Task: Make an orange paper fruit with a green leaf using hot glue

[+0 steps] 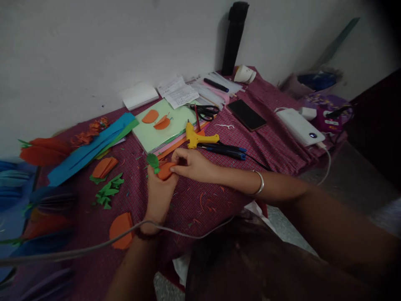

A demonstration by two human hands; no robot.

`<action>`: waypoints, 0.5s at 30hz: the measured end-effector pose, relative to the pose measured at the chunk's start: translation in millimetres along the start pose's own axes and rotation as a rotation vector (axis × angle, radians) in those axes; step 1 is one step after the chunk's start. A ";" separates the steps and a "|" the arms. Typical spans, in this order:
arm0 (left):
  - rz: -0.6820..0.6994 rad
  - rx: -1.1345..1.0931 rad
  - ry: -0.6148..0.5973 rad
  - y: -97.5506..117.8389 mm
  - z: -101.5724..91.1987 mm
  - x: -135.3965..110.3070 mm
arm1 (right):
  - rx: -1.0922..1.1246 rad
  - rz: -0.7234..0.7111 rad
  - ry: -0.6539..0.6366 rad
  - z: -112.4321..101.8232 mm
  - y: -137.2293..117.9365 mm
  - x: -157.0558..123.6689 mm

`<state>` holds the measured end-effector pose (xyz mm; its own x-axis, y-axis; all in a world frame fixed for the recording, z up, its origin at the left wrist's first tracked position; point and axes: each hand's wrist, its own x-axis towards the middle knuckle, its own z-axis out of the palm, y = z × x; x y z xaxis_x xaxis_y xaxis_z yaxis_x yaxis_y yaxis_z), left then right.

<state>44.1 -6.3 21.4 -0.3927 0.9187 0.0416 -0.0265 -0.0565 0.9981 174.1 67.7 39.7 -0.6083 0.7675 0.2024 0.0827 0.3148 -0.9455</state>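
Between my two hands is an orange paper piece with a green paper leaf at its upper left. My left hand grips it from below, fingers closed. From the right, my right hand pinches its edge between thumb and finger. Just beyond lies a yellow glue gun on the cloth. Two orange paper pieces rest on a stack of coloured sheets. Left of my hands are a folded orange paper stack, green paper leaves and orange paper discs.
Black scissors, a phone and a white power bank lie farther back. A tall black bottle stands by the wall. Blue paper strips lie left. A grey cable crosses in front of my left wrist.
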 end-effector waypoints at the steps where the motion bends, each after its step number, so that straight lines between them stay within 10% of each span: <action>1: -0.004 -0.020 0.015 2.7 -0.6 -0.1 | 0.022 0.013 -0.001 -1.2 1.4 2.5; 15: -0.236 -0.253 -0.027 22.6 -18.0 3.6 | 0.317 0.170 -0.110 -17.9 14.8 13.2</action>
<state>25.6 -11.3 43.3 -0.3240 0.9278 -0.1849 -0.3423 0.0672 0.9372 181.4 92.5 32.9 -0.6893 0.7241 0.0231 -0.0480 -0.0139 -0.9987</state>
